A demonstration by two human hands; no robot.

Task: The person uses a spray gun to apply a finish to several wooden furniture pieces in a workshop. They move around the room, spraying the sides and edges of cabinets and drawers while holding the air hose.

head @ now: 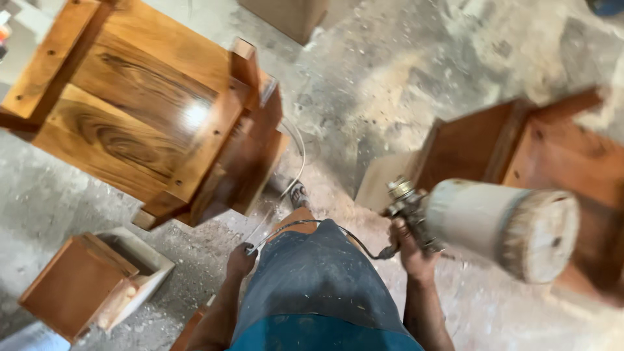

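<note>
The spray gun is a metal tool with a large, pale, paint-crusted cup tipped on its side, the cup's round lid pointing right; it hangs in the air over the dusty concrete floor. A thin hose runs from the gun's base across to the left and curves away over the floor.

You are standing on a dusty concrete floor, with glossy varnished wooden furniture gleaming around you.
</note>
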